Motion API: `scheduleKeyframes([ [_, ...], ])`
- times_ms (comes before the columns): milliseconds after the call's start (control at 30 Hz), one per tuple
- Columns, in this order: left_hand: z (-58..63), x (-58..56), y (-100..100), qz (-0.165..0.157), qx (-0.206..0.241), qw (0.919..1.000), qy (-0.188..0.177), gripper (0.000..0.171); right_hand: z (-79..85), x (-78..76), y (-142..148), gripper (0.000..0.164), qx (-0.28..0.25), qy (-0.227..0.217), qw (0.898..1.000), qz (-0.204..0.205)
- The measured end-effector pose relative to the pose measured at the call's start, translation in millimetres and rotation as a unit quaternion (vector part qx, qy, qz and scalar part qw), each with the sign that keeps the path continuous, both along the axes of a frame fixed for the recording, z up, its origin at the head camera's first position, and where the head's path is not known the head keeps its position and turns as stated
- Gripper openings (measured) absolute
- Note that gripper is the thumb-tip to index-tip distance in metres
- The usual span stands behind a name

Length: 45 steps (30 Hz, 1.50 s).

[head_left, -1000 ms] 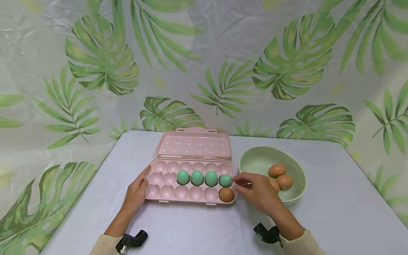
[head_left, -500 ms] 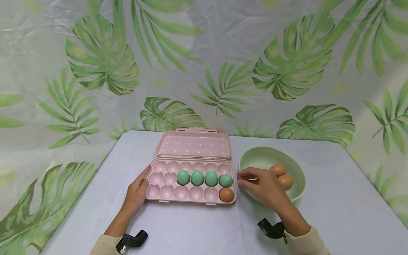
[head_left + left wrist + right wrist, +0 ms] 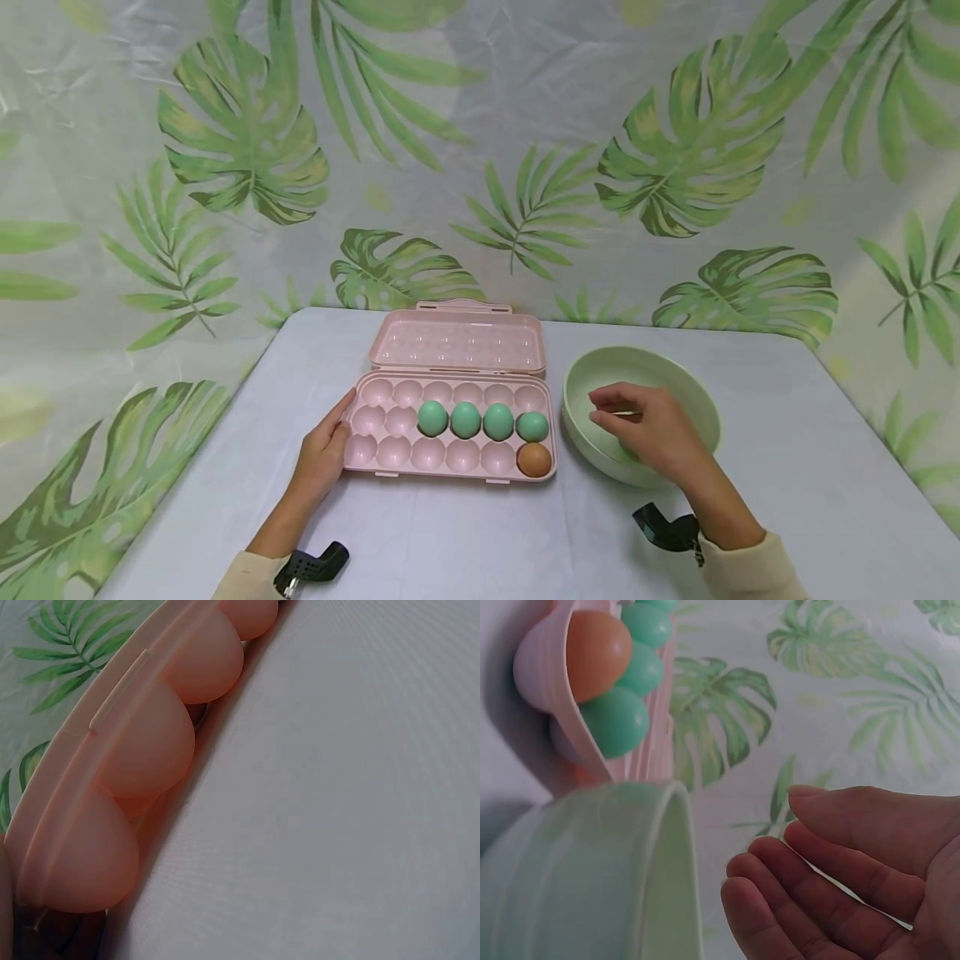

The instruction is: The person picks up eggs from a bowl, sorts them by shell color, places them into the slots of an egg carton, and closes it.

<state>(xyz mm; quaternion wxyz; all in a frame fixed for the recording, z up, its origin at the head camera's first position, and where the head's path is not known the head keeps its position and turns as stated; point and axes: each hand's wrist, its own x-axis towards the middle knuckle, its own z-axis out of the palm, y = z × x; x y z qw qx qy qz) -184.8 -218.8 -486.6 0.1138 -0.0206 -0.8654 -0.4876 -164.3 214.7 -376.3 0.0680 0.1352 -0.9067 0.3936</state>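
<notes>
My left hand grips the left end of a pink egg tray, whose lid lies folded back. In the left wrist view the underside of the tray's cups fills the left part. Several green eggs sit in the middle row, and one brown egg is in the front right cup. Over the pale green bowl is my right hand, fingers loosely bent and thumb apart, holding nothing. The right wrist view shows that hand beside the bowl's rim. The bowl's contents are mostly hidden.
A pale cloth-covered table carries the tray and the bowl, which stand close together. Behind them hangs a leaf-patterned backdrop. A black wrist device shows by the right sleeve, another by the left.
My right hand has drawn away from the green egg at the tray's right end and moved right over the bowl, now covering the brown eggs seen there. My left hand has stayed put.
</notes>
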Motion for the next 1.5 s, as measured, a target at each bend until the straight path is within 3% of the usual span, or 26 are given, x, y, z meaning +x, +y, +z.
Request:
scheduleKeyframes([
  [400, -0.4, -0.2, 0.3, 0.006, -0.007, 0.9999, 0.006, 0.047, 4.4, 3.4, 25.7, 0.035, 0.016, -0.030, 0.999, -0.019],
  [733, -0.5, -0.4, 0.6, 0.007, -0.008, 0.9999, 0.004, 0.047, -1.8, -0.4, 42.9, 0.033, 0.045, -0.033, 0.998, -0.040],
  [1500, 1.8, 0.2, 1.0, 0.005, -0.002, 1.0000, -0.008, 0.048, -14.1, -7.5, 59.1, 0.037, 0.070, -0.073, 0.994, -0.043],
])
